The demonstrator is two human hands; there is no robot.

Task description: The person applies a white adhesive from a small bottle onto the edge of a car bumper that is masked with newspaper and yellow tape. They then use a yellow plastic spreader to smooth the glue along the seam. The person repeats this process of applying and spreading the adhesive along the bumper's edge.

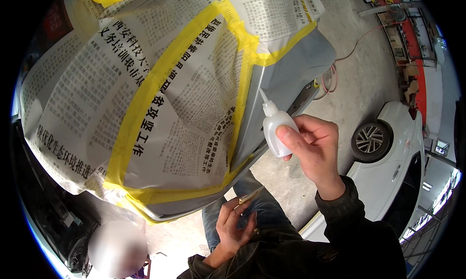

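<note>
Translucent white plastic forms the squeeze bottle [277,134] in the right hand [313,150], whose thumb presses along its rounded side while the fingers curl behind, closed around it. Its slim tapered nozzle [263,96] points up and away from that hand, in front of a smooth grey panel [291,67]; whether it touches, I cannot tell. Lower and to the left, the left hand [235,228] is half closed, its fingers bent and thumb standing apart, with a thin, flat, pale piece [251,195] pinched at the fingertips; its exact kind is unclear.

Beyond and left of both hands, creased newspaper [189,133] covers a curved body part, edged and crossed by bands of yellow masking tape [125,138]. Right of the right hand stands a glossy white car [383,182] with a multi-spoke wheel [370,140]. Farther ahead of that hand, a thin reddish hose [335,82] loops on rough, pale concrete floor [357,77].
</note>
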